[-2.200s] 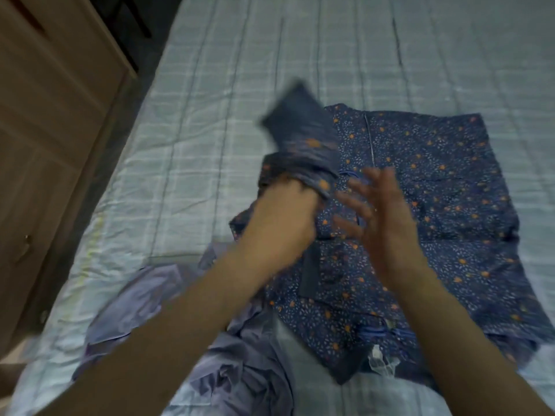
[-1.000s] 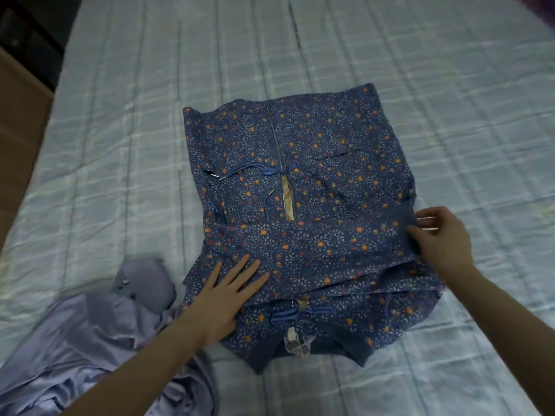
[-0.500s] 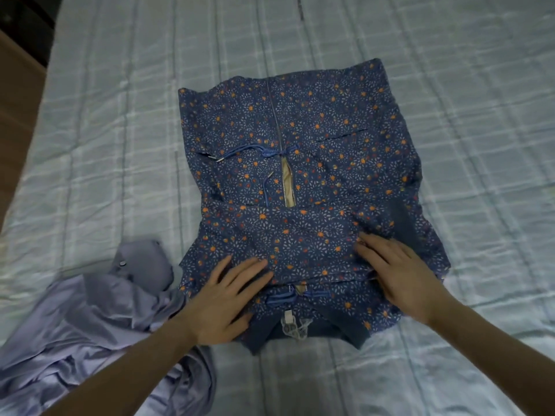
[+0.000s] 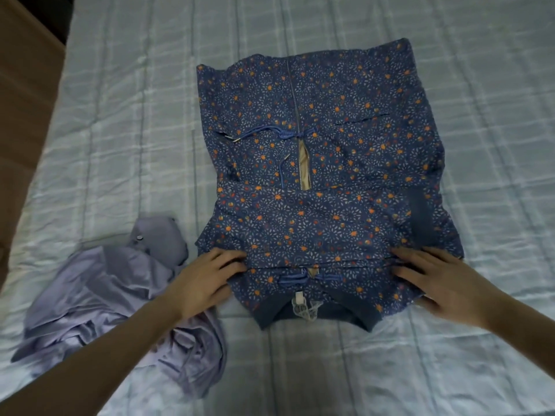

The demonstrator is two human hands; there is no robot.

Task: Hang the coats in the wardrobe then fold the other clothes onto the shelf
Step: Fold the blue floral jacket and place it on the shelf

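Observation:
A dark blue floral jacket (image 4: 324, 145) lies flat on the bed with its zip up the middle, both sleeves folded across the front and the collar toward me. My left hand (image 4: 204, 280) grips its near left edge, fingers curled over the folded sleeve. My right hand (image 4: 435, 283) holds the near right edge, fingers spread on top and the thumb at the fabric's lower rim. A crumpled lilac garment (image 4: 120, 301) lies to the left, partly under my left forearm.
The pale blue checked bedspread (image 4: 300, 370) covers the whole bed. A brown wooden wardrobe side (image 4: 21, 100) stands along the bed's left edge. Bare bedspread lies beyond and to the right of the jacket.
The sleeves were folded across the jacket's front and smoothed. Both hands have since slid outward from the middle to the jacket's near left and right edges.

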